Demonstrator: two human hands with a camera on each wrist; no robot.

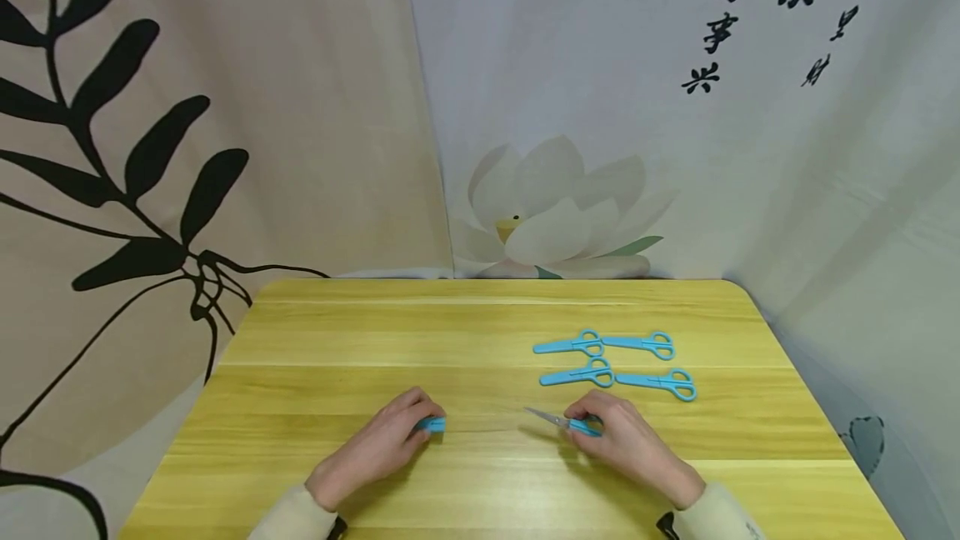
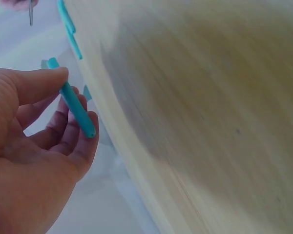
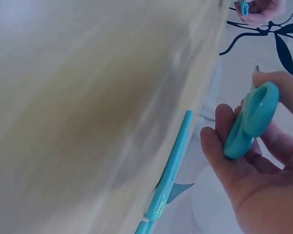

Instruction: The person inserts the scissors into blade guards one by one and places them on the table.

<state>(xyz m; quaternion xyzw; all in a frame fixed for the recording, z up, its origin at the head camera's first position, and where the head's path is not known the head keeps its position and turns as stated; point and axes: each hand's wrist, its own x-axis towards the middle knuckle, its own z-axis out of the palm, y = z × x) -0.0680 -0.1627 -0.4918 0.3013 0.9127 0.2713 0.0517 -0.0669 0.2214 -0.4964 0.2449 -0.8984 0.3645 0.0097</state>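
Note:
My left hand [image 1: 382,440] pinches a slim light-blue scissor sheath [image 2: 78,109] between thumb and fingers, a little above the table. Across a gap to the right, my right hand [image 1: 630,440] holds a small pair of scissors [image 1: 583,427] by its blue handles. Its bare metal blades point left toward the sheath and look closed together. In the right wrist view the handle loops [image 3: 238,145] lie between thumb and curled fingers. The sheath's far end is partly hidden by the left fingers in the head view.
Beyond my right hand, several sheathed blue scissors lie in two rows, the back row [image 1: 558,347] and the front row [image 1: 566,377]. They rest on a yellow wood-grain table [image 1: 337,332]. A printed curtain [image 1: 337,107] hangs behind the far edge.

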